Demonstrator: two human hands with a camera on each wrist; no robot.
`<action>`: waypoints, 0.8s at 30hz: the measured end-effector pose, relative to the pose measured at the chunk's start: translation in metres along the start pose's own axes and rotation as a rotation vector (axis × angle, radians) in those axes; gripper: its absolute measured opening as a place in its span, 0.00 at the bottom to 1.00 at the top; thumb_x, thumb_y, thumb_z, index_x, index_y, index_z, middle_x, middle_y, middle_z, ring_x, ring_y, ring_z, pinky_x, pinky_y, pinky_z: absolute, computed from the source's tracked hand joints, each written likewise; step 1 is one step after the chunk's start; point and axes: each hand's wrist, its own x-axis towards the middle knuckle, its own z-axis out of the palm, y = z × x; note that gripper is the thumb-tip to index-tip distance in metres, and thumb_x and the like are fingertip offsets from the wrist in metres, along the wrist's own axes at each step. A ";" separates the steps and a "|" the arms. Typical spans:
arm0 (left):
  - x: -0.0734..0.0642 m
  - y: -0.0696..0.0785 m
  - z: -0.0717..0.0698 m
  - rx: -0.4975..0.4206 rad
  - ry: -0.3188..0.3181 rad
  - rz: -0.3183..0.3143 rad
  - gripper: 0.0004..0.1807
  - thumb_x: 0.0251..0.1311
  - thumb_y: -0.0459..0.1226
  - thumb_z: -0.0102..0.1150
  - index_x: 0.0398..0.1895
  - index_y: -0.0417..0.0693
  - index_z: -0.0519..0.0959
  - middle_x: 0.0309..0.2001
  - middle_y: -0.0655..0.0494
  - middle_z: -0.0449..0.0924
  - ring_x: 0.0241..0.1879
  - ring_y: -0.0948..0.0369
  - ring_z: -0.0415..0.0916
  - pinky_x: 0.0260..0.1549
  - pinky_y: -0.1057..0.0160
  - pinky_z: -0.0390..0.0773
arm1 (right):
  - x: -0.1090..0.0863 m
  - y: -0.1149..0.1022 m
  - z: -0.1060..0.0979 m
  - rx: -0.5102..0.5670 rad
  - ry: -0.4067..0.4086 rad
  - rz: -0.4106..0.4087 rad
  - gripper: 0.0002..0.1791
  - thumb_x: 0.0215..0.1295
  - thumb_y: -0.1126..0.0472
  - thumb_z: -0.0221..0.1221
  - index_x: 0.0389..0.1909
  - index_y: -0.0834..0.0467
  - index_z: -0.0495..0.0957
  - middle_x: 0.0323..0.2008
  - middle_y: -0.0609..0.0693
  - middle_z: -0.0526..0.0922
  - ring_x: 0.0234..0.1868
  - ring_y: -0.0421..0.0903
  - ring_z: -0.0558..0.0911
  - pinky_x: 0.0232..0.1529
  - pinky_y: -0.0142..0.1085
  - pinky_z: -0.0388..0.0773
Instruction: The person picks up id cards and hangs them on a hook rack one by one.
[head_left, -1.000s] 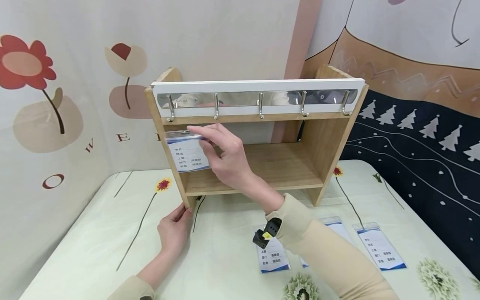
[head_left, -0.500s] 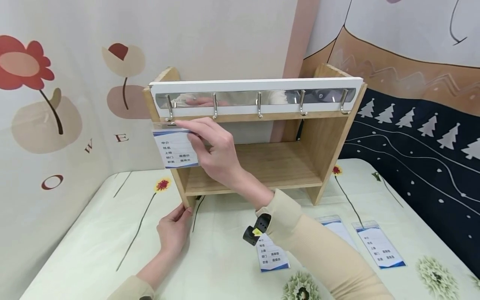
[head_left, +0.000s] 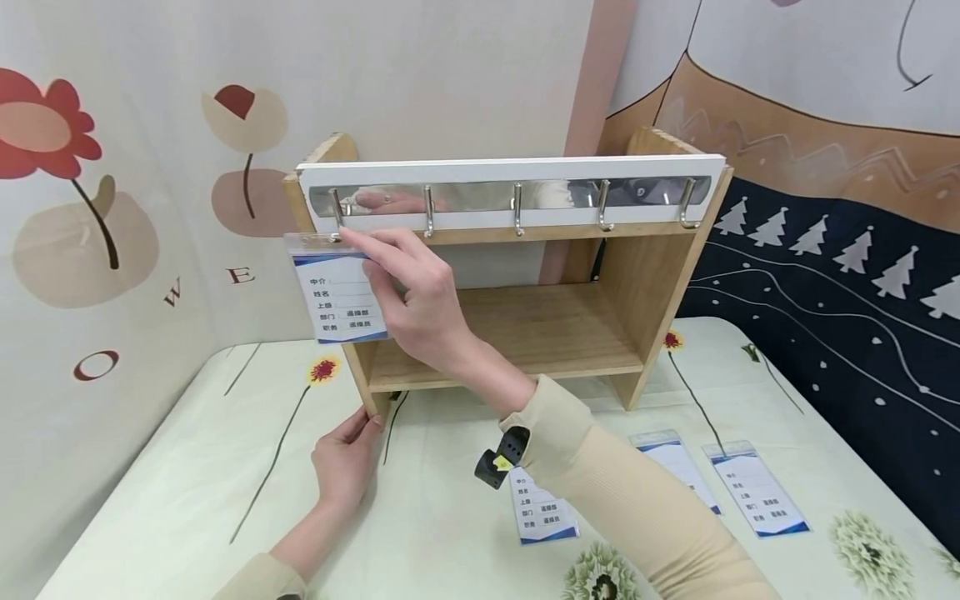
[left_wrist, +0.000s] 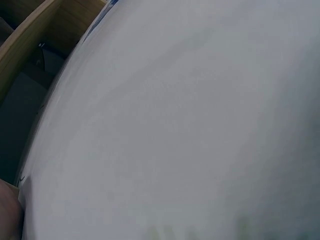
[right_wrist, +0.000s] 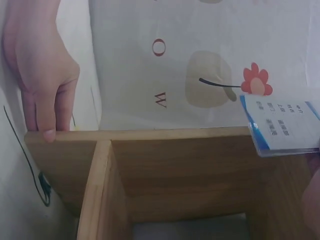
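My right hand (head_left: 420,300) pinches the upper right edge of a clear badge holder (head_left: 341,292) with a white and blue card in it. The badge holder's top edge overlaps the lower end of the leftmost metal hook (head_left: 336,212) in the head view. That hook belongs to a white hook rail (head_left: 472,171) across the front of a wooden shelf (head_left: 510,329). With thumb and fingers, my left hand (head_left: 347,458) grips the foot of the shelf's left side panel; the right wrist view shows this left hand (right_wrist: 47,75) from above.
Three more badge holders lie on the pale flowered tablecloth (head_left: 450,500): one (head_left: 543,508) partly under the right sleeve, another (head_left: 678,467) behind it, and a third (head_left: 757,492) farther right. Patterned cloth walls (head_left: 465,75) stand behind the shelf.
My right hand has carried the badge holder left and up, from in front of the shelf's left opening to the leftmost hook. My left hand has stayed at the panel's foot.
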 end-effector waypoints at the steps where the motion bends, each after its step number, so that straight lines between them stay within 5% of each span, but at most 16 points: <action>1: 0.000 0.000 0.000 -0.001 -0.001 0.000 0.20 0.72 0.35 0.60 0.64 0.37 0.78 0.54 0.39 0.82 0.57 0.50 0.80 0.35 0.87 0.71 | 0.000 -0.001 0.000 -0.009 -0.005 -0.002 0.16 0.72 0.76 0.54 0.56 0.71 0.81 0.48 0.61 0.82 0.42 0.45 0.78 0.38 0.26 0.73; 12: -0.001 0.003 -0.003 0.001 -0.024 -0.035 0.21 0.73 0.35 0.59 0.66 0.37 0.76 0.57 0.40 0.80 0.61 0.49 0.77 0.53 0.57 0.77 | 0.001 -0.005 -0.006 -0.058 -0.117 0.100 0.19 0.72 0.75 0.54 0.61 0.72 0.77 0.45 0.61 0.80 0.37 0.47 0.75 0.37 0.27 0.70; 19: -0.003 0.005 -0.003 0.009 -0.025 -0.034 0.21 0.73 0.36 0.59 0.66 0.38 0.76 0.58 0.40 0.80 0.61 0.49 0.77 0.54 0.56 0.77 | -0.002 -0.007 -0.004 -0.046 -0.104 0.147 0.20 0.73 0.76 0.52 0.63 0.68 0.78 0.49 0.60 0.79 0.39 0.47 0.74 0.38 0.27 0.70; 24: -0.003 0.004 -0.002 0.017 -0.015 -0.021 0.21 0.73 0.36 0.59 0.66 0.39 0.77 0.57 0.41 0.81 0.60 0.50 0.78 0.48 0.73 0.78 | -0.013 -0.006 -0.006 -0.042 -0.060 0.128 0.20 0.73 0.75 0.52 0.62 0.67 0.78 0.51 0.60 0.79 0.41 0.48 0.75 0.38 0.28 0.71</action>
